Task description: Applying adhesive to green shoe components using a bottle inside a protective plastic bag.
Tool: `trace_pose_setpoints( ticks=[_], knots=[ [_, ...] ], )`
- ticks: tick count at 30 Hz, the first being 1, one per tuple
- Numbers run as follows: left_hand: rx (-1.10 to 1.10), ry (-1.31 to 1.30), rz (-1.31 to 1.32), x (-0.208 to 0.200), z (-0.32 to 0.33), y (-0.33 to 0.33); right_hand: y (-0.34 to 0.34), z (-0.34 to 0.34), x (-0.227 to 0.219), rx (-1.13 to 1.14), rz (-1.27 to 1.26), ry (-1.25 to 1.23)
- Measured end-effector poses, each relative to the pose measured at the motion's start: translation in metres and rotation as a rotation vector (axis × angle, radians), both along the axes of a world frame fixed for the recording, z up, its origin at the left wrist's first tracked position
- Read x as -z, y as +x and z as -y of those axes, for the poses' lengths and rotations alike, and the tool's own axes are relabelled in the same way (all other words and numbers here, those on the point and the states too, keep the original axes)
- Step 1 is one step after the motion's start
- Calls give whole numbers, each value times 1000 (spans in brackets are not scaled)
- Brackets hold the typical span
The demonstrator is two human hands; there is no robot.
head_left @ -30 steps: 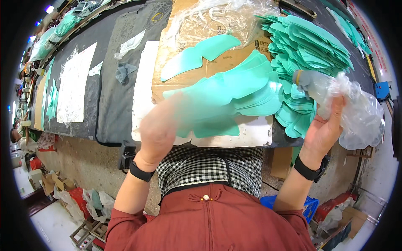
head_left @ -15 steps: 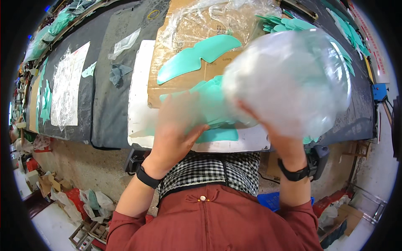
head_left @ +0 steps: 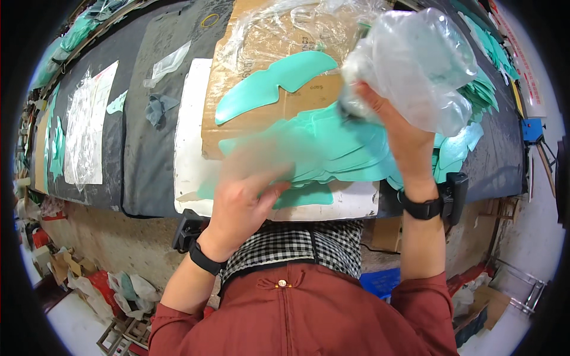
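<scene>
My right hand (head_left: 405,139) grips a puffed-up clear plastic bag (head_left: 424,65), its thumb side pressed into the film, above the right end of a pile of teal sheet pieces (head_left: 350,142). Something dark and blurred shows below the bag by that hand. At the pile's left end, my left hand (head_left: 240,193) reaches over the pieces with fingers stretched out and thumb apart; the fingertips are smeared by motion. A single curved, notched teal piece (head_left: 270,86) lies flat on the cardboard (head_left: 217,133) behind the pile.
The pile partly overhangs a white board (head_left: 190,118) at the table's front edge. Crumpled clear film (head_left: 249,38) covers the back of the cardboard. More teal pieces (head_left: 482,92) lie to the right. A grey cloth (head_left: 157,108) and a white sheet (head_left: 89,130) are to the left.
My right hand has lifted the bag up and away, and the bag has lost some of its round shape. More of the teal pile now shows. My left hand stays at the pile's left end.
</scene>
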State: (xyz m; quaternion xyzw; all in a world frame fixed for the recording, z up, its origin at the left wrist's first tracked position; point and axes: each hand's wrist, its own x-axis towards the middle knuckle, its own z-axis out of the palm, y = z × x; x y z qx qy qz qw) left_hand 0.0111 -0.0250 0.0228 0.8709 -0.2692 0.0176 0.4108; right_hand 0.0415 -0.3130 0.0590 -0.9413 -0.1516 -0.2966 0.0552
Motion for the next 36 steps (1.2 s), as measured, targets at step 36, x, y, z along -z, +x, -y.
trace_pose_setpoints(
  ticks=[36],
  knots=[
    [-129, -166, -65, 16, 1, -11, -70, -50, 6, 105, -114, -69]
  ],
)
